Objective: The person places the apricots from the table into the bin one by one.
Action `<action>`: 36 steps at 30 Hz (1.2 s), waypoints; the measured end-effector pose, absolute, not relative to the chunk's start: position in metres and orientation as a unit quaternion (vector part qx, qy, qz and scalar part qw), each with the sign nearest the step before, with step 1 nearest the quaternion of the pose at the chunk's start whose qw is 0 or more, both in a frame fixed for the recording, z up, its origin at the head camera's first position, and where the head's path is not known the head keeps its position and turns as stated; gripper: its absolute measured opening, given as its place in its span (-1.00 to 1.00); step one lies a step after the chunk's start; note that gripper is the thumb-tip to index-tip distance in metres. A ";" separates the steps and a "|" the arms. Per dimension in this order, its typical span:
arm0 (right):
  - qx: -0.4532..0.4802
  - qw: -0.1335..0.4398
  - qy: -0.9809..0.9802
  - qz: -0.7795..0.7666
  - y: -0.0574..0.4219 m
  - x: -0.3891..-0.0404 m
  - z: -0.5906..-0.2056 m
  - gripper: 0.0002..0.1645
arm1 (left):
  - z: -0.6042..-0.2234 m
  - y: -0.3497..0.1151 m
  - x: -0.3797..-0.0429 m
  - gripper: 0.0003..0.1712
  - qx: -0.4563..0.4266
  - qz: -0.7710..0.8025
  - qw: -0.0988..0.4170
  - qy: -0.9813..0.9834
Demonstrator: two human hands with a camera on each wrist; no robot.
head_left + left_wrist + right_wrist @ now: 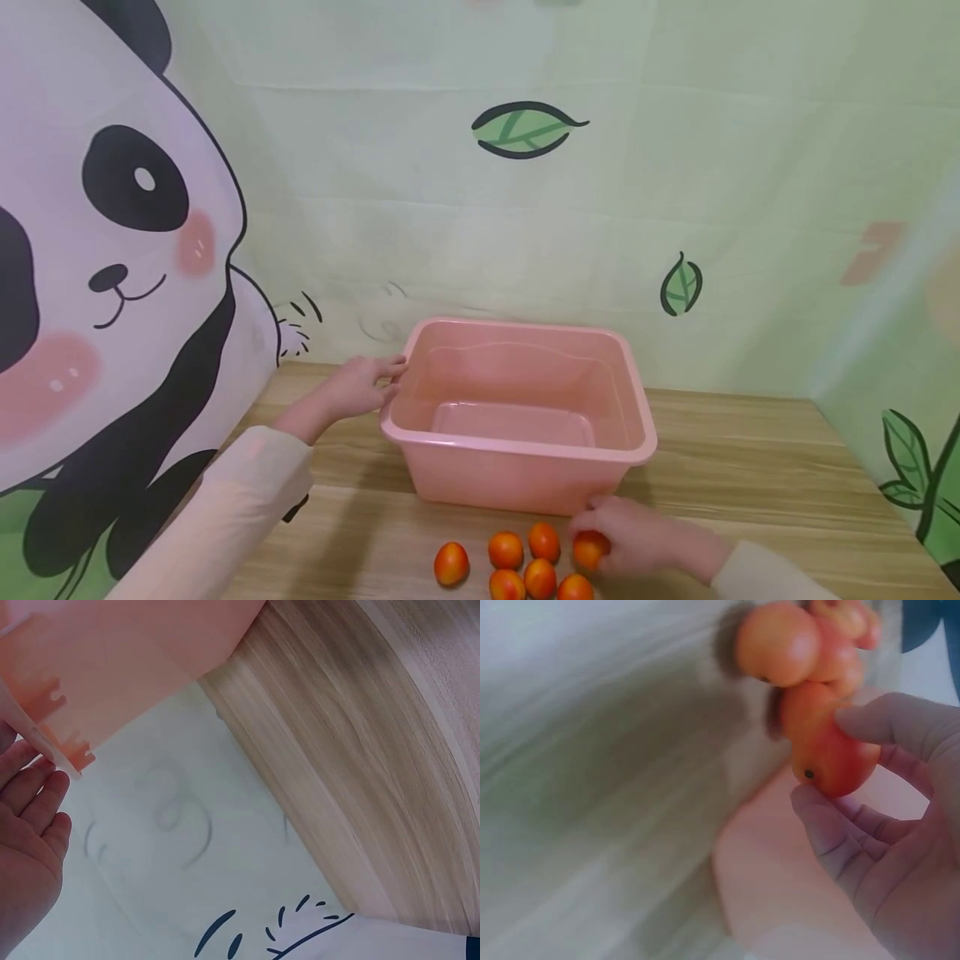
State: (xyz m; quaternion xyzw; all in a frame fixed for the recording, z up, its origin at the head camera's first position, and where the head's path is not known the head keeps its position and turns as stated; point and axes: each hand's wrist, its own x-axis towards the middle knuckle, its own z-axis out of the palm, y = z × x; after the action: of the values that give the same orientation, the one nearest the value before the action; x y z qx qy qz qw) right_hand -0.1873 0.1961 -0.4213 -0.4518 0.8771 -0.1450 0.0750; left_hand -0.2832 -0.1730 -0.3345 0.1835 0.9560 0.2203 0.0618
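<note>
My left hand (363, 385) touches the left rim of a pink plastic basin (517, 446), its fingers loosely extended. In the left wrist view, those fingertips (54, 784) lie right at the rim's outer edge. Beside the basin's front right corner, my right hand (637, 535) pinches a small, round red-orange fruit (590, 550) between thumb and fingers. A dark spot shows on this fruit (836, 761) in the right wrist view. Several similar fruits (506, 550) lie grouped on the table in front of the basin, to the left of the right hand.
The wood-grain table (750, 475) extends to both sides of the basin. Behind it hangs a pale green cloth backdrop (360, 150) with printed leaves and a large panda (172, 300) at left. One fruit (452, 564) sits slightly apart from the group.
</note>
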 end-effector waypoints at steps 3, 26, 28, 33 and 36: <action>-0.459 0.083 0.871 -0.153 0.194 -0.188 -0.406 -0.60 | -0.334 -0.174 -0.283 -0.50 0.183 0.218 0.060 0.957; -0.373 0.227 0.877 -0.200 0.165 -0.199 -0.293 -0.64 | -0.336 -0.176 -0.286 -0.52 0.205 0.202 0.043 0.957; -0.376 0.221 0.879 -0.194 0.162 -0.205 -0.286 -0.64 | -0.335 -0.175 -0.285 -0.52 0.201 0.204 0.046 0.957; -0.402 0.190 0.882 -0.160 0.157 -0.219 -0.272 -0.67 | -0.334 -0.174 -0.284 -0.51 0.191 0.210 0.055 0.957; -0.397 0.185 0.885 -0.155 0.152 -0.228 -0.266 -0.68 | -0.334 -0.173 -0.283 -0.51 0.187 0.214 0.059 0.957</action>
State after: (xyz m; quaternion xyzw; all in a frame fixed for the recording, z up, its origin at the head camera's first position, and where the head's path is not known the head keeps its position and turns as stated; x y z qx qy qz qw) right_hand -0.2284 0.1521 -0.2662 -0.3971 0.8854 -0.1549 0.1853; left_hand -0.2832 -0.1732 -0.3337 0.1873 0.9570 0.2136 0.0591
